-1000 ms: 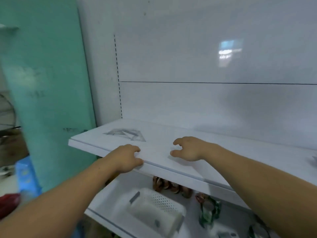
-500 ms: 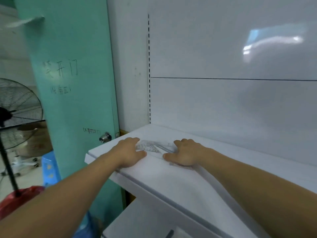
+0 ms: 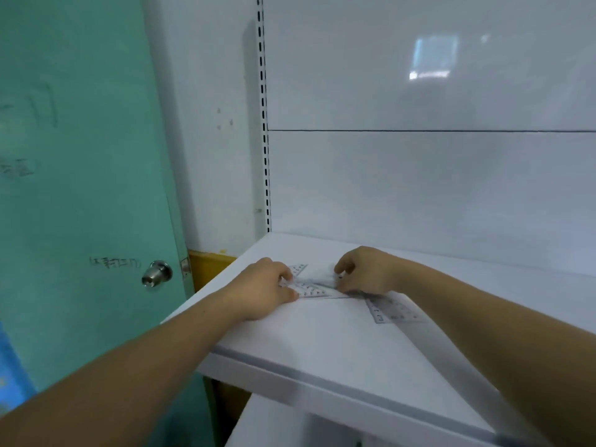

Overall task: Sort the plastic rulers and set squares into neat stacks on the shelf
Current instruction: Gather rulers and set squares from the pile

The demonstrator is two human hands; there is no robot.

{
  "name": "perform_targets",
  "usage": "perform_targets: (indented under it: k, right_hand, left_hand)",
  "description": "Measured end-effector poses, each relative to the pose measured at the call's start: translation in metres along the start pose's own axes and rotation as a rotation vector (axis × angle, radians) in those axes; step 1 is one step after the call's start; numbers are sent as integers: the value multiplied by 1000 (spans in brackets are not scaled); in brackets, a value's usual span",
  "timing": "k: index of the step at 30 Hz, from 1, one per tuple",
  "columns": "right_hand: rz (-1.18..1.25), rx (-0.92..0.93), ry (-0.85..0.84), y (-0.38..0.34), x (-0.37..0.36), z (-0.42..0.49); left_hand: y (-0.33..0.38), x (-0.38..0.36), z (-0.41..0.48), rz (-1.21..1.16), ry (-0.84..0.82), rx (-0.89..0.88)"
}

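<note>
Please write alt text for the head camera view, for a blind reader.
The left hand and right hand hold a loose pile of clear set squares from both sides on a white shelf. A teal door with a metal knob stands to the left.

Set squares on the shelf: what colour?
Clear set squares, dark markings; head view shows them best.

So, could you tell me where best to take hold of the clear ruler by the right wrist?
Probably its free near end, from the front of the shelf: the clear ruler lies flat, its far end running under the right hand, so only that corner is exposed to pinch.
</note>
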State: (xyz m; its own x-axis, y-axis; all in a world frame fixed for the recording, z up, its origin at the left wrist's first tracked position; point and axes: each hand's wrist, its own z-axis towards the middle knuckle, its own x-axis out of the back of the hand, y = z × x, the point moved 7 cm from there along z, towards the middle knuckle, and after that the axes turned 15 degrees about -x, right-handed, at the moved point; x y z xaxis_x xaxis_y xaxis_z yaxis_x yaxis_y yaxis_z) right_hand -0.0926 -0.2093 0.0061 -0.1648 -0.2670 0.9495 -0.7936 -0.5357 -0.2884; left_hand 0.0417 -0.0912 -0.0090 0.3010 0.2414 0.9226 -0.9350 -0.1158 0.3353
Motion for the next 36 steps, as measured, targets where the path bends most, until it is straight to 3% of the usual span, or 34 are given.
perform_targets:
  k: [7, 17, 21, 28, 36]
  right_hand:
    - [-9, -220, 65, 14, -7, -35]
    - [78, -306, 128, 14, -10, -37]
    - [30, -281, 122, 13, -16, -28]
    - [148, -142, 193, 12, -6, -31]
    - [-196, -52, 332, 1, -3, -49]
  left_hand:
    - [-6, -3, -4, -197, 17, 10]
    - [4, 2, -13, -77, 153, -125]
    - [1, -4, -13, -64, 124, -87]
    - [0, -8, -12, -153, 75, -61]
    - [-4, 0, -14, -199, 206, -42]
